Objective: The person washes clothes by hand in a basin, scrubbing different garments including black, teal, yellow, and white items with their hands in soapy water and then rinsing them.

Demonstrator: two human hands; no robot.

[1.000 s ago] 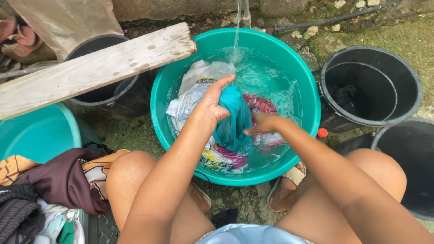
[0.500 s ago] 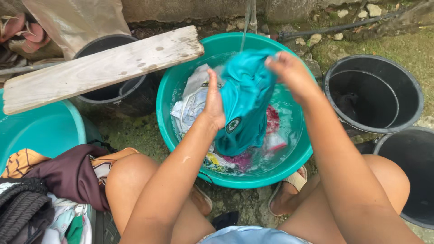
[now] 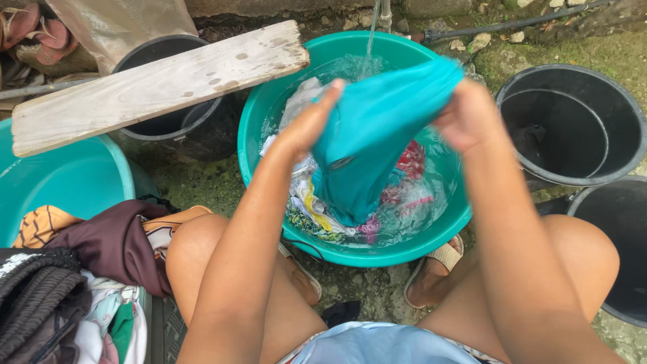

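Head view: a wet teal garment [image 3: 377,135] — judged soft, limp and water-heavy — is being held up over the green basin [image 3: 259,121], bunched tightly in the left hand [image 3: 306,125] and right hand [image 3: 465,114] — best gripped by gathered folds.

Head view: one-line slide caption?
Both hands, left hand and right hand, hold a wet teal garment above a green basin of soaking laundry.
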